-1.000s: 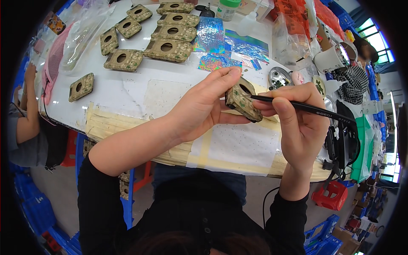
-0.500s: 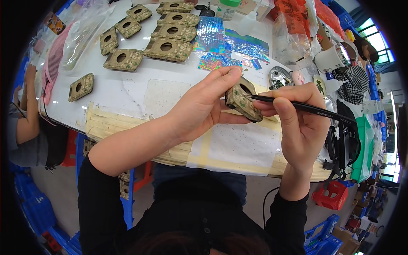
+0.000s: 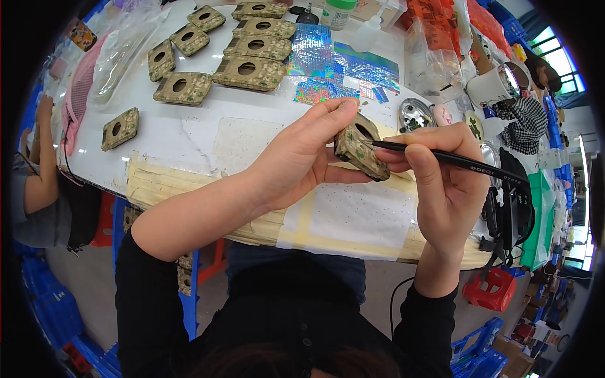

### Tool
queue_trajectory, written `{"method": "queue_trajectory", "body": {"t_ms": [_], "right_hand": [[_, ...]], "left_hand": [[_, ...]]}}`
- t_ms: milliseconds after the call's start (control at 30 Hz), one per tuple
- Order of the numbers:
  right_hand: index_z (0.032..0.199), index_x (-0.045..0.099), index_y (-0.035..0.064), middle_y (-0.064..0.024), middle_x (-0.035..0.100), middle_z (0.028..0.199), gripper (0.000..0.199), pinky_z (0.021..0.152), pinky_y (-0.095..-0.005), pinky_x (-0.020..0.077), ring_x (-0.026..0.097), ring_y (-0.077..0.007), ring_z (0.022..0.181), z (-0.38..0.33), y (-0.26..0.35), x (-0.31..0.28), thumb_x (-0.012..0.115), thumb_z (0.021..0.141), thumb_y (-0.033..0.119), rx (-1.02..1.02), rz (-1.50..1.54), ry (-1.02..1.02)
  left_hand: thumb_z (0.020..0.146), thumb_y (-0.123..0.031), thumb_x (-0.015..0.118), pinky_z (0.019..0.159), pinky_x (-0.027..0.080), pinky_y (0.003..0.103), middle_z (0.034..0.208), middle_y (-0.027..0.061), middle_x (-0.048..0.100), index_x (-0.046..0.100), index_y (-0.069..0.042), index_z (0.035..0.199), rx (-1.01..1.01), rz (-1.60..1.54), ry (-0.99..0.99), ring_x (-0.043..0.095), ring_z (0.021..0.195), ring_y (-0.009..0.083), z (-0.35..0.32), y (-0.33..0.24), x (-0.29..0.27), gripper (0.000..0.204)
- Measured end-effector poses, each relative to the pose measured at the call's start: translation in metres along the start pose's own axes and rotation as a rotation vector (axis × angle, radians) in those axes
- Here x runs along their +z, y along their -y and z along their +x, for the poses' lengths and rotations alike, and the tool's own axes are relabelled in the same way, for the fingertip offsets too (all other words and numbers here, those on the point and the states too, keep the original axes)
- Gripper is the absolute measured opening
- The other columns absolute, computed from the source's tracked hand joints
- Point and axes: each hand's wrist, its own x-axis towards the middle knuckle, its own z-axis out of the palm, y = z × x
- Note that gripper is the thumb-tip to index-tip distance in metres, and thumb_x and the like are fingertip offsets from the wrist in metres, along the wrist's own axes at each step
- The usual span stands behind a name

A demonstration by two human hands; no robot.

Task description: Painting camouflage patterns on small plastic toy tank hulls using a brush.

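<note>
My left hand [image 3: 309,148] grips a small camouflage-patterned toy tank hull [image 3: 363,153] with a round hole, thumb on its upper end and fingers beneath. The hull is tilted above the table. Closed around black tweezers [image 3: 454,160], my right hand [image 3: 444,176] brings their fine metal tip against the hull's side, by a green patch. Whether the tip pinches anything is too small to tell. More hulls of the same kind lie at the back left, several in a stacked row [image 3: 249,72] and others loose, one of them a single hull [image 3: 120,129] nearer the left edge.
White paper [image 3: 353,217] is taped along the front edge under my hands. Shiny holographic sheets [image 3: 310,50], a green-capped jar [image 3: 337,14] and a round metal dish [image 3: 416,115] stand beyond. A black bag [image 3: 517,201] is at the right edge; another person's arm [image 3: 43,157] shows at far left.
</note>
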Motion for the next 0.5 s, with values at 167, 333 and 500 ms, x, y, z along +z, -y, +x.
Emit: {"method": "queue_trajectory", "body": {"t_ms": [167, 333, 500], "right_hand": [[0.086, 0.059, -0.0028, -0.0056, 0.06, 0.078, 0.008, 0.063, -0.0206, 0.0455, 0.058, -0.0094, 0.07, -0.0002, 0.0, 0.0, 0.063, 0.085, 0.004, -0.005, -0.008, -0.006], [0.086, 0.059, -0.0027, -0.0057, 0.06, 0.078, 0.008, 0.063, -0.0206, 0.0459, 0.058, -0.0093, 0.07, -0.0006, -0.0001, 0.0001, 0.063, 0.085, 0.004, 0.0, -0.008, -0.011], [0.086, 0.059, -0.0031, -0.006, 0.06, 0.079, 0.008, 0.062, -0.0206, 0.0474, 0.059, -0.0096, 0.071, -0.0002, 0.0004, -0.0012, 0.063, 0.085, 0.004, 0.008, -0.006, 0.0]], "left_hand": [[0.097, -0.04, 0.039, 0.073, 0.058, 0.031, 0.111, 0.0093, 0.059, 0.035, -0.012, 0.133, 0.002, -0.002, -0.002, 0.063, 0.094, 0.0173, 0.0003, 0.0005, 0.0002, 0.046], [0.097, -0.04, 0.039, 0.073, 0.058, 0.031, 0.111, 0.0094, 0.059, 0.035, -0.011, 0.132, 0.003, 0.0, -0.005, 0.063, 0.094, 0.0174, 0.0005, 0.0002, 0.0009, 0.046], [0.097, -0.04, 0.039, 0.073, 0.058, 0.03, 0.11, 0.0092, 0.059, 0.035, -0.011, 0.132, 0.004, 0.002, -0.007, 0.064, 0.094, 0.0175, 0.0001, 0.0001, 0.0011, 0.046]]}}
